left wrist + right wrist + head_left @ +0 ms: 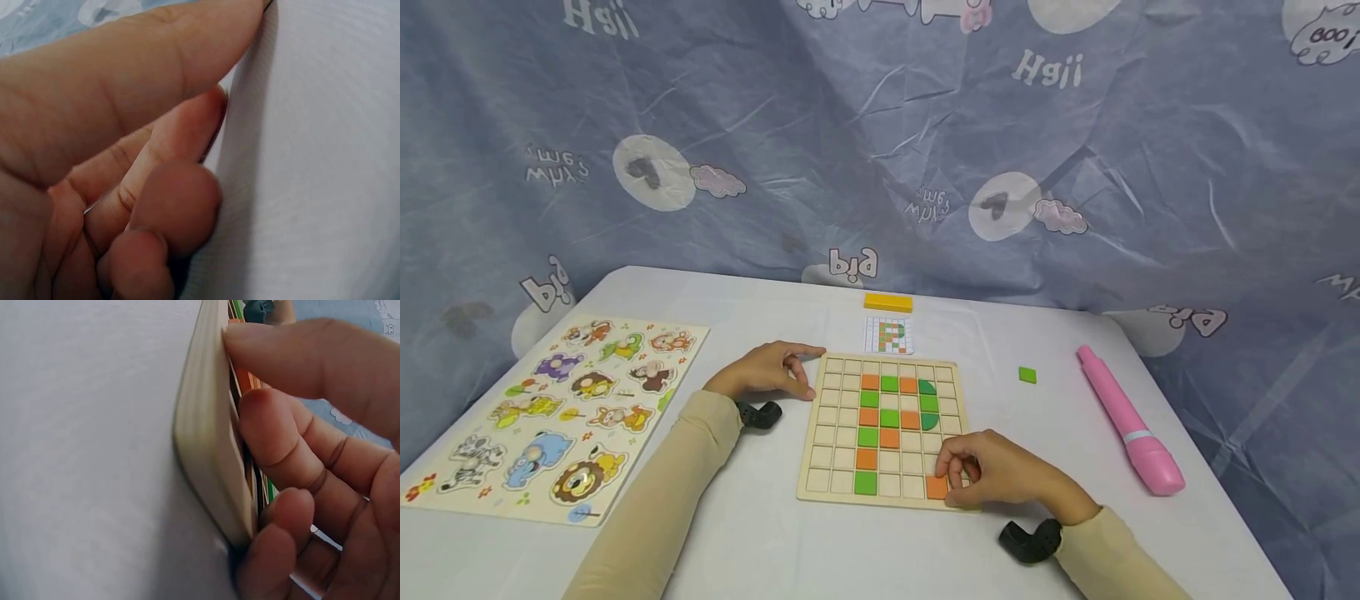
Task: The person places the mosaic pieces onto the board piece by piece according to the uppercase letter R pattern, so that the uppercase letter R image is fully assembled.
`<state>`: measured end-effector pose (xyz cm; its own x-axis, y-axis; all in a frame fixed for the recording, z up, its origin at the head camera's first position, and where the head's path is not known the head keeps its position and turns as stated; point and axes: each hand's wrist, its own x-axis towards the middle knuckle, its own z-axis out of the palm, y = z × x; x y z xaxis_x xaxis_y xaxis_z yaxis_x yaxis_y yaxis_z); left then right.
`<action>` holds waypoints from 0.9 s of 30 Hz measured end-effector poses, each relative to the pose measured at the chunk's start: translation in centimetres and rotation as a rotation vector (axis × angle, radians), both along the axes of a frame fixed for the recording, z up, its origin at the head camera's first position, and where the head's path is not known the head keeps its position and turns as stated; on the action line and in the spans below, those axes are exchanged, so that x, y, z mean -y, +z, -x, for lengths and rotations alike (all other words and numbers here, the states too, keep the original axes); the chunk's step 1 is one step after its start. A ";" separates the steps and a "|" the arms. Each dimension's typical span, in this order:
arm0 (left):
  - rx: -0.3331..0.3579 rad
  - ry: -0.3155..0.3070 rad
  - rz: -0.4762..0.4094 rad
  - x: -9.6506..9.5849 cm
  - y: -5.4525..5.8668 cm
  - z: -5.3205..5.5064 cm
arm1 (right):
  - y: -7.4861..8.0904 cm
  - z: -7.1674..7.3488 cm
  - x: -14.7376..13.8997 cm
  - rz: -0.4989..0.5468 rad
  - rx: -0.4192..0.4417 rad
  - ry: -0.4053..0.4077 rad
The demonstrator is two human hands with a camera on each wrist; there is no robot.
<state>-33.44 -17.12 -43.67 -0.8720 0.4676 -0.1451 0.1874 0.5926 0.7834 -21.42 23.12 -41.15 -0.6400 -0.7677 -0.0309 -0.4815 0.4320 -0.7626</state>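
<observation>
A wooden grid board [842, 412] lies flat on the white table, with orange, green and dark green rounded tiles set in its cells. At its upper left corner, my left hand [766, 369] touches the edge with thumb and index fingertips, the other fingers loosely bent. My right hand [1000, 469] rests over the board's lower right corner. Its thumb and index fingertips are right at an orange tile [936, 487] in the bottom row. In the right wrist view, bent fingers [269, 425] lie against the board's face beside its pale edge [206, 425].
Behind the board lie a printed pattern card [888, 335] and a yellow block [888, 302]. A loose green tile [1027, 375] sits to the right, with a pink microphone-shaped toy [1131, 425] beyond it. An animal puzzle board [568, 400] occupies the left side.
</observation>
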 end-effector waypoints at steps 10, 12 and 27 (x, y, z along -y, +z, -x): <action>-0.008 0.000 0.007 0.0 0.0 0.0 | -1.4 1.7 -1.4 0.207 0.156 -0.024; -0.005 0.004 0.011 -0.1 -0.1 0.1 | -1.6 2.1 -1.8 0.272 0.177 -0.055; -0.001 0.013 0.014 0.0 -0.1 0.1 | -2.2 5.0 -7.3 0.464 0.035 -0.509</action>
<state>-33.53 -17.16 -43.77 -0.8780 0.4543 -0.1509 0.1802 0.6057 0.7750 -26.40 30.40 -43.33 -0.9290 -0.3108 0.2009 -0.2767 0.2226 -0.9348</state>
